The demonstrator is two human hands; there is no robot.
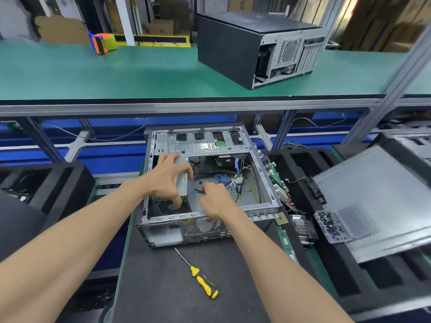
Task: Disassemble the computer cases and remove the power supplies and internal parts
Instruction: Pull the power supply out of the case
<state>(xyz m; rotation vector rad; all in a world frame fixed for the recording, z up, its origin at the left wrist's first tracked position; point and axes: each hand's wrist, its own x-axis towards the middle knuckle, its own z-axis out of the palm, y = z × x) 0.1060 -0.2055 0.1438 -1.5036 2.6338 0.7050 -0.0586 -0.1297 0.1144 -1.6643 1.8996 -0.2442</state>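
An open computer case [263, 207] lies on its side on the black mat in front of me, its inside facing up. A grey power supply [184, 184] sits in the near-left corner of the case. My left hand [166, 178] grips it from above, fingers spread over its top and thumb down at its fan grille. My right hand [215, 198] is inside the case just right of the power supply and pinches a black cable. Loose blue, yellow and black cables [233, 180] lie on the case floor.
A yellow screwdriver [201, 279] lies on the mat near me. A removed side panel [382, 199], a clear box of screws [331, 226], a heatsink [303, 229] and a circuit board [276, 180] are at right. A second closed case [233, 50] stands on the green shelf.
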